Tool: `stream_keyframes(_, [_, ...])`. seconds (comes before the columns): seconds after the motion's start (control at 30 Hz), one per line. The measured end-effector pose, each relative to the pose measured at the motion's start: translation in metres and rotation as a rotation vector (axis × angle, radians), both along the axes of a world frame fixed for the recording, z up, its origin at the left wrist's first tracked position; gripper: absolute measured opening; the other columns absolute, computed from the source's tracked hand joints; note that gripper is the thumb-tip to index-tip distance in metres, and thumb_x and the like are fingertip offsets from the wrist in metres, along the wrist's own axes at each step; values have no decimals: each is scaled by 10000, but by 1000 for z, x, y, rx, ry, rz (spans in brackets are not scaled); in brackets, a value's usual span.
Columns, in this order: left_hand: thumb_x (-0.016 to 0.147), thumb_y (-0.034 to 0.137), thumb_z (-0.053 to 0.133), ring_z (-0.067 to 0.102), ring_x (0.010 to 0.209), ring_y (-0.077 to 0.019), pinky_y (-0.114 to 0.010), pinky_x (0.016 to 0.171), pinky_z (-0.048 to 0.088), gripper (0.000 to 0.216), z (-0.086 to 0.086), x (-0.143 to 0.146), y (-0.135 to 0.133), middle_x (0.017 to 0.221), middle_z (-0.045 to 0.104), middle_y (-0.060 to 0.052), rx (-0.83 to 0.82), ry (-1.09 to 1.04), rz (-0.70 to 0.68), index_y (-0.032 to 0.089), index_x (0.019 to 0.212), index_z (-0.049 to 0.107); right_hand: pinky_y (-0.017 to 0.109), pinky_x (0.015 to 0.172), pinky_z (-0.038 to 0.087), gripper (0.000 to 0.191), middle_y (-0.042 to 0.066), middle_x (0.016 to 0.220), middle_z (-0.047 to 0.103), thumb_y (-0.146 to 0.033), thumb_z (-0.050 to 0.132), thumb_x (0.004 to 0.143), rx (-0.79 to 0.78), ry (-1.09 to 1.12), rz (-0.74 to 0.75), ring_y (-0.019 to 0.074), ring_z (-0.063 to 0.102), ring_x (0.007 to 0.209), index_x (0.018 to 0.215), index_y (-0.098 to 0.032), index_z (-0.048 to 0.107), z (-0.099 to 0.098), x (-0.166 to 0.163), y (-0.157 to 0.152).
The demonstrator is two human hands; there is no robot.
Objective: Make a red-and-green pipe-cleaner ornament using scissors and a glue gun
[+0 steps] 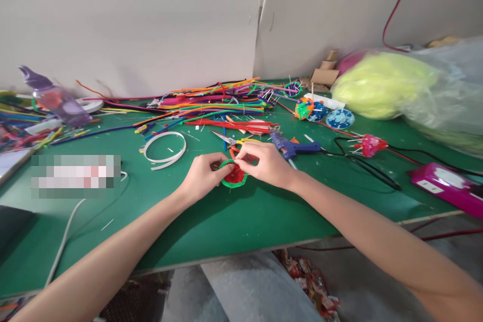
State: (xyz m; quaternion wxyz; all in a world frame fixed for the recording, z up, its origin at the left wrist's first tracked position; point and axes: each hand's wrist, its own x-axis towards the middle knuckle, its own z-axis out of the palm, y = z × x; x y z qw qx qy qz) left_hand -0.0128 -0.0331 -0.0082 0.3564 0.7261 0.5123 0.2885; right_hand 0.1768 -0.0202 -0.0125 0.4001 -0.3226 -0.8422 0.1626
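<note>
A small round craft piece [235, 177], red inside with a green rim, is between my two hands over the green table's front part. Thin pale sticks or pins poke out of it. My left hand [204, 173] grips its left edge between thumb and fingers. At its upper right rim, the thumb and fingertips of my right hand [264, 165] are pinched together; whether something small is between them is hidden. Just behind my hands lie scissors [225, 138] with orange and yellow handles, blades apart. A blue glue gun [294, 147] rests to the right of them.
Colourful pipe cleaners [222, 105] are heaped along the back. On the left are a coiled white strip [165, 149] and a purple bottle [60, 98]. To the right stand finished-looking blue dotted pieces [340, 118], a red piece [372, 145], a magenta power strip [449, 186], cables and plastic bags [385, 83].
</note>
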Motion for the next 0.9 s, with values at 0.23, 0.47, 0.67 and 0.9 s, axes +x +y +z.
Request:
stream_keyframes(0.23, [788,394,569,493,502,-113,-218,463,348,265,-1,1,-1,540,546,26,24,12,2,172,643,566,261,603,370,222,12,655,528,-124,503,841,132,-96,-9,136,479,634,639,-196,450,2,-1,-3])
stream_keyframes(0.47, [784,375,569,498,498,-114,-221,468,356,236,-4,4,-1,559,582,19,28,16,5,168,672,595,285,631,362,215,32,686,549,-118,462,856,206,-230,17,157,488,692,657,-188,502,3,0,-3])
stream_keyframes(0.67, [791,386,579,490,519,-114,-227,503,378,234,2,3,-2,559,563,30,104,7,49,177,689,605,270,656,434,66,21,808,636,-184,575,814,-337,100,81,134,566,722,840,-173,635,8,6,5])
stream_keyframes(0.9, [806,329,576,419,528,-94,-225,518,348,205,2,3,-5,583,554,33,247,51,54,173,675,601,237,472,333,187,-42,600,517,-335,644,810,-782,217,146,68,408,489,796,-151,614,14,4,6])
